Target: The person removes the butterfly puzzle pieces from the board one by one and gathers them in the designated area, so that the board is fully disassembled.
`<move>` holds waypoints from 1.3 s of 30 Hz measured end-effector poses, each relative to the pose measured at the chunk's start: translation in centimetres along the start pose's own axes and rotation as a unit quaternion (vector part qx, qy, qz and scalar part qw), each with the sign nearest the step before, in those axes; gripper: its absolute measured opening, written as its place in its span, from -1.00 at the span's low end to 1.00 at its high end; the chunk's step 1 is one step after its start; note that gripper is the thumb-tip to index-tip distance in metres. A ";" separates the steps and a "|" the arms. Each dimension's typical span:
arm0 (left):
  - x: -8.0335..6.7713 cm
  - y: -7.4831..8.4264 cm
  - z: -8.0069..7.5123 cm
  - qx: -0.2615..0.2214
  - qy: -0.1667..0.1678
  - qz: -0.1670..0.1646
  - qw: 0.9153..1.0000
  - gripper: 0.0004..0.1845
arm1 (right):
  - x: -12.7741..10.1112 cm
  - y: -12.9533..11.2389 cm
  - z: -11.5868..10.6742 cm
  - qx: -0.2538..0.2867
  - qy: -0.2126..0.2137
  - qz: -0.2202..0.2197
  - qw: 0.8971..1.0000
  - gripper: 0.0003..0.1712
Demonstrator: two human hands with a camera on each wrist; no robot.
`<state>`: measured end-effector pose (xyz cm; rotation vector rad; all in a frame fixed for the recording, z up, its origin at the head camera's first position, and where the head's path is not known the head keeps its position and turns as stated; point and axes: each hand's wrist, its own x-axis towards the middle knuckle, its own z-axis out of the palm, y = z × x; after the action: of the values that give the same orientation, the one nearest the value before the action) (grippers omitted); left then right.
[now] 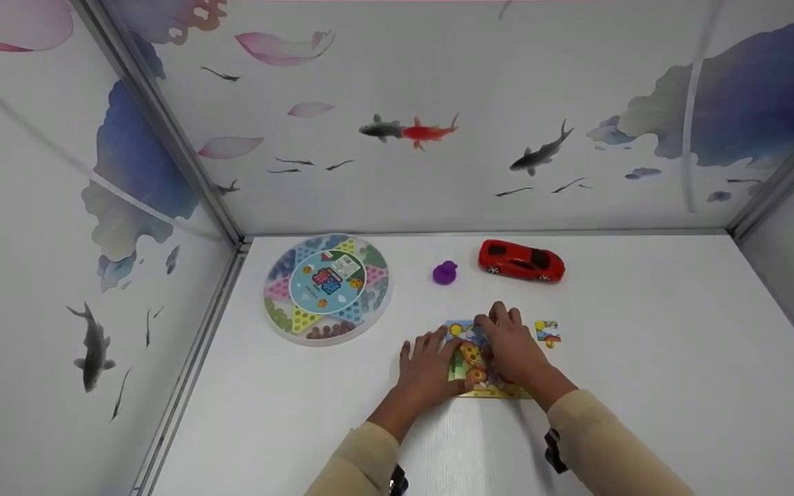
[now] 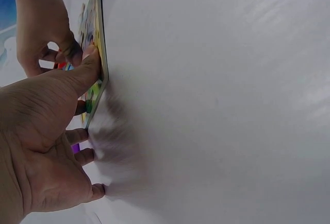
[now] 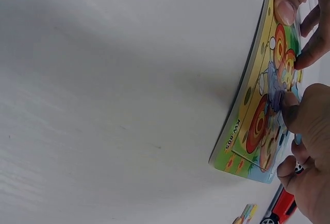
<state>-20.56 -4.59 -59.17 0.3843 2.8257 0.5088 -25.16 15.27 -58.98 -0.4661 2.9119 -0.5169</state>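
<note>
A cartoon jigsaw puzzle board lies flat on the white table, partly covered by both hands. My left hand rests at its left side, thumb on the near edge. In the left wrist view, the other fingers of the left hand spread out, several tips reaching the table. My right hand is over the upper middle of the puzzle. The right wrist view shows the right thumb touching a purplish part of the picture, with the fingers bent. Whether a piece is pinched there is hidden.
A loose puzzle piece lies right of the board. Behind are a red toy car and a small purple toy. A round Chinese checkers set sits at the back left. Printed walls border the table.
</note>
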 end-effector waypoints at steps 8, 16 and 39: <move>0.0 0.1 -0.1 0.004 0.007 0.002 1.000 -0.14 | -0.5 0.0 -0.1 -0.053 0.030 -0.020 0.998 -0.33; 0.1 -0.1 0.0 0.009 0.012 0.008 1.000 -0.15 | -1.0 1.1 -0.9 -0.087 0.072 -0.035 0.993 -0.46; 0.2 -0.1 0.4 -0.014 0.016 0.003 1.000 -0.15 | -3.4 7.3 -3.3 -0.073 0.115 -0.004 0.991 -0.53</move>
<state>-20.62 -4.51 -59.55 0.3841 2.8464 0.5596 -24.66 23.93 -58.18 -0.4641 3.1870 -0.3832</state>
